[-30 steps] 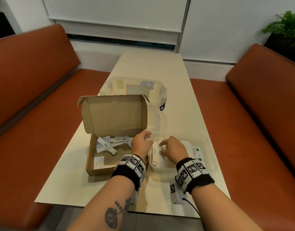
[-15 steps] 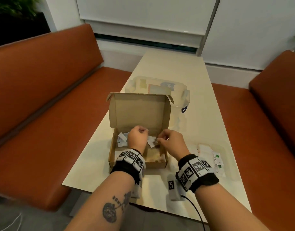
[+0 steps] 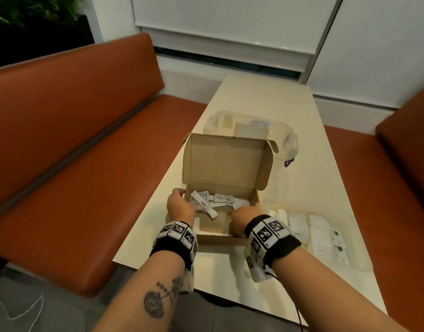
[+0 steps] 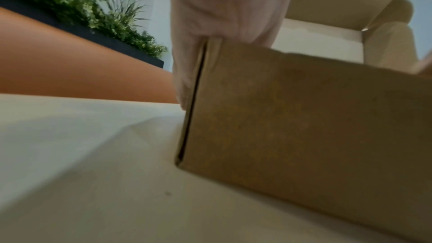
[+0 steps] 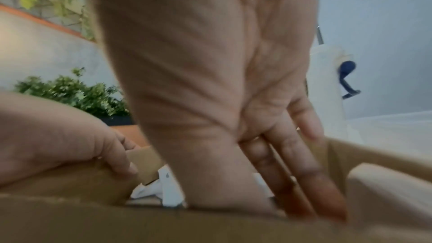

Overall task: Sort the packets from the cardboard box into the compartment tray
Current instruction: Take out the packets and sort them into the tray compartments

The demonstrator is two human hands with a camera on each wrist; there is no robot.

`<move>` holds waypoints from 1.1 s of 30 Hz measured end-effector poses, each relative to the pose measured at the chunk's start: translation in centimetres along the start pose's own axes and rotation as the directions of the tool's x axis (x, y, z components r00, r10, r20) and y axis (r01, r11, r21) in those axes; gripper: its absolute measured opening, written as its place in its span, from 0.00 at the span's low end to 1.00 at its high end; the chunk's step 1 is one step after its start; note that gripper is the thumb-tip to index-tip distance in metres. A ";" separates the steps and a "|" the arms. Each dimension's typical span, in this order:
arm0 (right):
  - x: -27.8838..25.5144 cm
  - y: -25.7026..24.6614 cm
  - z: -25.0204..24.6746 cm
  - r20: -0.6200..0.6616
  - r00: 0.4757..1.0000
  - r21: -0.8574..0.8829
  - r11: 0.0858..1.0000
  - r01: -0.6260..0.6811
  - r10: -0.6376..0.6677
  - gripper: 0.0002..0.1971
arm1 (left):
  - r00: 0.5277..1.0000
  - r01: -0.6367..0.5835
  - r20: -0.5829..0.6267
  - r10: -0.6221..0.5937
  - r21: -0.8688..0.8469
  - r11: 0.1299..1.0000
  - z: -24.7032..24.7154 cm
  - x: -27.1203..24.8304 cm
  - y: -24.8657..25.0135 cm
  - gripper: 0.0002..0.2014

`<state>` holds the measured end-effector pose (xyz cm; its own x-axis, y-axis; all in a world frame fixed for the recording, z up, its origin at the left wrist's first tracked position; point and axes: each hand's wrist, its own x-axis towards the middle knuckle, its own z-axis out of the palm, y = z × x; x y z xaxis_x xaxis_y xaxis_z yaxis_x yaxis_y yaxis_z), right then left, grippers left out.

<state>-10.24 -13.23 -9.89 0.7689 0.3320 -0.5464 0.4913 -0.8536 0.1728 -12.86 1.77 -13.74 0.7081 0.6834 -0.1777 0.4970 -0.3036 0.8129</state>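
The open cardboard box [image 3: 225,164] stands in the middle of the table with its lid upright. Several white packets [image 3: 206,204] lie loose in its back half. My left hand [image 3: 180,207] grips the box's left wall, its fingers curled over the rim [image 5: 117,163]. My right hand [image 3: 244,213] reaches down into the right side of the box with its fingers [image 5: 304,182] straight beside the right wall; I see nothing held in it. The clear compartment tray [image 3: 359,257] lies to the right of the box with white packets sorted in it.
A clear plastic container [image 3: 254,121] with a blue latch stands right behind the box lid. The cream table [image 3: 290,104] is narrow, with orange benches on the left [image 3: 62,140] and right [image 3: 410,164]. A plant [image 3: 26,10] sits behind the left bench.
Both hands left the tray for the box. Since half a second ago the left hand has gone to the box's left wall and the right hand to its right side.
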 end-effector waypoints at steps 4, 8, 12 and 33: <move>0.1 -0.3 -0.5 0.115 0.992 -0.036 0.998 -0.044 0.048 0.21 | 1.000 0.003 0.014 -0.002 -0.086 0.996 0.1 0.1 0.0 0.12; -0.2 -0.3 -0.5 0.062 0.998 0.199 0.980 0.011 -0.024 0.18 | 0.999 -0.022 0.023 0.024 -0.085 0.996 0.1 -0.1 0.1 0.11; 0.0 -0.2 -0.6 -0.245 0.969 0.534 0.836 0.131 0.005 0.06 | 0.999 -0.024 0.027 0.026 -0.072 0.997 0.0 -0.2 0.1 0.12; 1.7 -4.5 0.7 -0.146 0.989 0.744 0.660 0.100 0.016 0.01 | 0.999 0.009 0.052 -0.003 -0.109 0.994 -0.3 -0.2 0.2 0.13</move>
<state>-11.46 -9.14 -12.17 0.8281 0.3738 -0.4177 0.0966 -0.8292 -0.5505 -13.07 1.79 -13.36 0.7317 0.6487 -0.2092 0.4455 -0.2229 0.8671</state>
